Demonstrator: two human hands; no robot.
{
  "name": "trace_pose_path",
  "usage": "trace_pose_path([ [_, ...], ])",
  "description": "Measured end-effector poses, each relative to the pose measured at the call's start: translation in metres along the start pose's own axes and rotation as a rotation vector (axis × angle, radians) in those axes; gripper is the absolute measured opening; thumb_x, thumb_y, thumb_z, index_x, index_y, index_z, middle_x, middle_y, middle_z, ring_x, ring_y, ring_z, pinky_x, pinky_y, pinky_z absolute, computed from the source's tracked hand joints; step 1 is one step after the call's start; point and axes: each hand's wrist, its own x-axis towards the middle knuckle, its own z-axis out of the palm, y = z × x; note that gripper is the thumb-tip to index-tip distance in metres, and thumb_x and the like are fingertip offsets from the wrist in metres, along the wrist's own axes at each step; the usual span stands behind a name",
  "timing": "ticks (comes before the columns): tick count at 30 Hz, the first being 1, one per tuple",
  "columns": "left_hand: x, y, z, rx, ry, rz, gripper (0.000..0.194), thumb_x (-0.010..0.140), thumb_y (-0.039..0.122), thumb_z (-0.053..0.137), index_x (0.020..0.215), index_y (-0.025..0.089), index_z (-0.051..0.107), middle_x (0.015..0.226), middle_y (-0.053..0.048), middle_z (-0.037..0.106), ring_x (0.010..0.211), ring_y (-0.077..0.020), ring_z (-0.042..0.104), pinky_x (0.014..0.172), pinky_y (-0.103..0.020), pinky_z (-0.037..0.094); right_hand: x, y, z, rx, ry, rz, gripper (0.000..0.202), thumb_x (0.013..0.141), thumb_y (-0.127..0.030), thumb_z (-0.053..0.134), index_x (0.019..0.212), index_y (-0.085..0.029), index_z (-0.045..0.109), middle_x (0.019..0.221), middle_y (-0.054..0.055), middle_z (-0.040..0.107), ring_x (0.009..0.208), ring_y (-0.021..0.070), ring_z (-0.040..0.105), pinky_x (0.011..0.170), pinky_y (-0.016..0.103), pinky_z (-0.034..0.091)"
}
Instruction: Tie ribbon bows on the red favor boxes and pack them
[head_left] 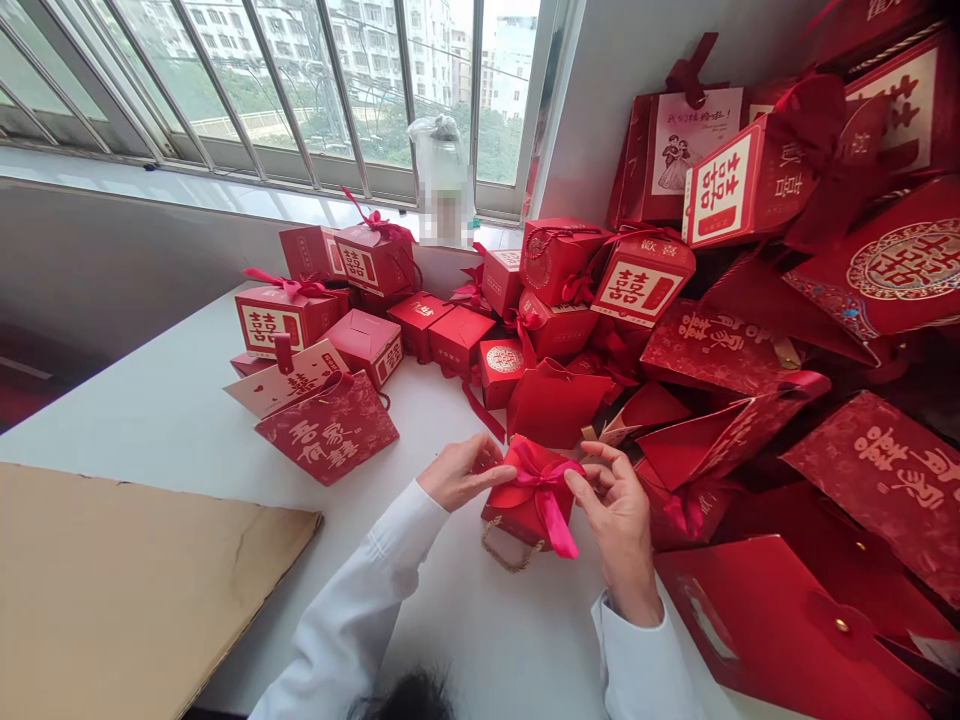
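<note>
Fingers of the left hand (466, 473) and the right hand (619, 508) are set at opposite sides of a glossy magenta-red satin bow (541, 478), which is tied across the top of a small red cardboard box (511, 518). By the right hand, the bow's right-hand loop appears to be gripped between thumb and forefinger, with the other fingers loosely curled and spread. On the left, thumb and fingertips are held almost together at the bow's left edge; whether ribbon is pinched there cannot be told.

The box is placed on the white tabletop (480, 630), directly between the two hands. No clear long axis is shown by its squat body, but the bow's loops are laid crosswise, from hand to hand, so the knot is flanked about equally from both sides. One flat ribbon tail (559, 532) is draped down over the near side, toward the right hand. On the near side too, a pale gold rope handle (517, 566) is seen hanging low against the tabletop. Beyond the right hand, a heap of red paper boxes and bags (701, 440) is piled close by.
</note>
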Motion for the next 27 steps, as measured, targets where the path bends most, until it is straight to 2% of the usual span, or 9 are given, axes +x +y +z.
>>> trace_pose_path([
  [4,-0.013,0.011,0.000,-0.049,0.104,0.018,0.030,0.078,0.046,0.056,0.070,0.017,0.057,0.062,0.003,0.057,0.056,-0.0092,0.042,0.054,-0.021,0.036,0.000,0.003,0.001,-0.017,0.031,-0.031,0.037,0.077,-0.038,0.066,0.108,-0.022,0.053,0.074,-0.001,0.062,0.069,0.0163,0.058,0.065,0.029,0.044],
  [7,-0.025,0.019,0.000,-0.046,0.197,0.062,0.024,0.078,0.038,0.058,0.068,0.017,0.058,0.062,0.003,0.057,0.056,-0.0086,0.040,0.055,-0.021,0.035,0.000,0.005,0.002,-0.013,0.052,-0.043,0.037,0.077,-0.037,0.065,0.108,-0.021,0.052,0.073,-0.001,0.061,0.068,0.0160,0.057,0.063,0.028,0.043],
  [13,-0.044,0.010,0.002,0.034,0.228,0.009,0.017,0.079,0.034,0.059,0.073,0.018,0.059,0.064,0.002,0.059,0.057,-0.0103,0.047,0.055,-0.022,0.038,-0.002,0.004,0.004,0.026,0.100,-0.030,0.039,0.077,-0.037,0.066,0.110,-0.022,0.051,0.072,-0.004,0.058,0.053,0.0101,0.048,0.054,0.024,0.040],
  [16,-0.050,0.014,0.006,0.163,0.397,0.100,0.016,0.082,0.034,0.059,0.085,0.019,0.061,0.080,-0.002,0.063,0.072,-0.0152,0.055,0.066,-0.027,0.045,-0.002,0.002,0.004,0.001,0.080,-0.025,0.035,0.078,-0.037,0.065,0.107,-0.022,0.052,0.072,-0.003,0.059,0.057,0.0115,0.051,0.056,0.025,0.041],
  [19,-0.049,0.028,0.021,0.276,0.575,0.280,0.012,0.086,0.031,0.056,0.085,0.021,0.062,0.087,-0.004,0.063,0.086,-0.0193,0.054,0.076,-0.032,0.046,-0.003,0.001,0.005,-0.016,0.073,-0.028,0.034,0.078,-0.037,0.065,0.106,-0.022,0.053,0.072,-0.002,0.059,0.058,0.0122,0.052,0.058,0.025,0.042],
  [22,-0.038,0.038,0.041,0.353,0.578,0.425,0.014,0.089,0.028,0.053,0.084,0.021,0.064,0.084,-0.004,0.064,0.088,-0.0208,0.051,0.080,-0.034,0.045,-0.003,0.002,0.005,-0.010,0.078,-0.026,0.035,0.077,-0.038,0.065,0.106,-0.022,0.053,0.072,-0.002,0.060,0.057,0.0121,0.051,0.056,0.025,0.042],
  [24,-0.031,0.041,0.052,0.429,0.567,0.412,0.012,0.089,0.027,0.054,0.088,0.022,0.065,0.087,-0.004,0.065,0.091,-0.0227,0.050,0.082,-0.038,0.042,-0.003,0.003,0.004,-0.004,0.078,-0.027,0.035,0.077,-0.038,0.066,0.106,-0.022,0.053,0.073,-0.002,0.060,0.057,0.0123,0.052,0.056,0.025,0.043],
  [27,-0.025,0.042,0.058,0.527,0.531,0.311,0.009,0.087,0.027,0.056,0.089,0.022,0.064,0.089,-0.004,0.066,0.093,-0.0256,0.049,0.081,-0.042,0.038,-0.004,0.002,0.003,0.006,0.066,-0.021,0.036,0.078,-0.038,0.065,0.107,-0.022,0.052,0.073,-0.002,0.061,0.056,0.0118,0.052,0.055,0.025,0.043],
])
